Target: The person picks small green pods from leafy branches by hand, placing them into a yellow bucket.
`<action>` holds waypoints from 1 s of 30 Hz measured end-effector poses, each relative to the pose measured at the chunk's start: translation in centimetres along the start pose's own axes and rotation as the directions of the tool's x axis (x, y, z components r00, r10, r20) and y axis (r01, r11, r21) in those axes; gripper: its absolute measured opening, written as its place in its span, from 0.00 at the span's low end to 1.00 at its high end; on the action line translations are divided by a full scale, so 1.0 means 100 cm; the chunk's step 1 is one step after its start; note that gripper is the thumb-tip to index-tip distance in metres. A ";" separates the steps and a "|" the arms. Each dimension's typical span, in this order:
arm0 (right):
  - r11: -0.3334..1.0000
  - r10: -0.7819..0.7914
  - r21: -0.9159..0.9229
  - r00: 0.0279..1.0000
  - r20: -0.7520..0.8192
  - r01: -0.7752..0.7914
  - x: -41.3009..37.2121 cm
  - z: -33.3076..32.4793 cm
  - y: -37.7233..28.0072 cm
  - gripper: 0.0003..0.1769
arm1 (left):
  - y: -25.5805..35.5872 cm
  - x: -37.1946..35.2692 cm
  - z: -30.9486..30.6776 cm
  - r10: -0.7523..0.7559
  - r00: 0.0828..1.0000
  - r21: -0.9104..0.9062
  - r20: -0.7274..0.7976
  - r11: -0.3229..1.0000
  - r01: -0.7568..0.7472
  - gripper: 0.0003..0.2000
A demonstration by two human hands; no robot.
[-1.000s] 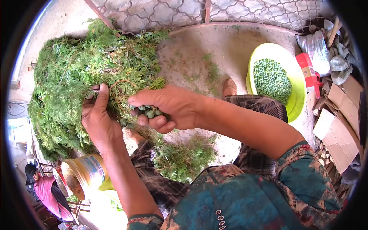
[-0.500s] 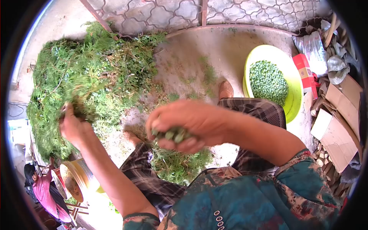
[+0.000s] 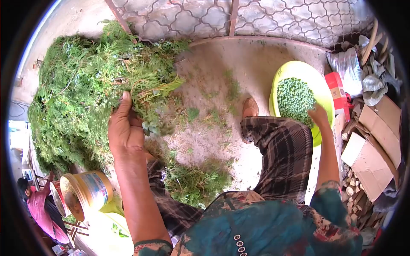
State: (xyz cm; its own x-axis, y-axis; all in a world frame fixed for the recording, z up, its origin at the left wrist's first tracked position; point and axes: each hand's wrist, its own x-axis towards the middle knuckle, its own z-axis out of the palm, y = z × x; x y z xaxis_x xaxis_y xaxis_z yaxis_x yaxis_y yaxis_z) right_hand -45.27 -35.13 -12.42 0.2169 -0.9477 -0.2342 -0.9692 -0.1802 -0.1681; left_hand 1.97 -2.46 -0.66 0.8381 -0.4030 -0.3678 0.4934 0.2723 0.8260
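Basin (image 3: 323, 87) as landmark, to my right, berries (image 3: 294, 96) heaped inside it. My right hand (image 3: 319, 116) is in over its near right side, fingertips at the edge of the berries; blur there, so I cannot tell whether the fingers are apart or together, or whether anything is in them. My left hand (image 3: 128, 132) is well left of the basin, thumb and fingers clamped on a sprig (image 3: 149, 87) in front of the pile (image 3: 72, 98)

Step in hand, as I judge it: berries being put in at the basin, sprig held ready for picking. From here the work calls for a right hand lifted clear of the rim and a steady left grip, so the sprig doesn't twist

Sprig: leafy tips point toward the basin; long axis roughly crosswise, running from my left hand out to the right, tilted a little away from me. Some sprays droop, so the line is loose

Also: loose greenery (image 3: 196, 181) on the floor, left of the basin and nearer me; red box (image 3: 337, 91) just beside the basin's right side
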 end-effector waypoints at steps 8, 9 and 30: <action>0.406 -0.788 0.718 0.614 -0.038 0.566 -0.137 -0.086 -0.312 0.12 | -0.007 -0.001 0.015 -0.046 0.999 -0.112 -0.028 0.993 0.042 0.06; 0.292 -0.834 0.603 0.507 -0.220 0.742 -0.135 -0.067 -0.329 0.14 | -0.006 0.001 0.013 -0.040 0.999 -0.120 -0.025 0.992 0.037 0.06; 0.207 -0.797 0.973 0.559 0.229 -0.103 -0.129 -0.062 -0.384 0.09 | 0.017 -0.019 0.003 0.172 0.979 -0.086 -0.113 0.979 -0.182 0.05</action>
State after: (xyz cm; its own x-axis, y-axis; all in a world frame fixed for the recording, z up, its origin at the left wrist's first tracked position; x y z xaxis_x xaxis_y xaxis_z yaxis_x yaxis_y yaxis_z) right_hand -11.61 -17.59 3.02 0.9202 -0.3264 -0.2163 -0.1092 0.3168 -0.9422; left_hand 1.07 -1.53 1.59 0.9314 -0.2484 -0.2662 0.3507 0.4157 0.8392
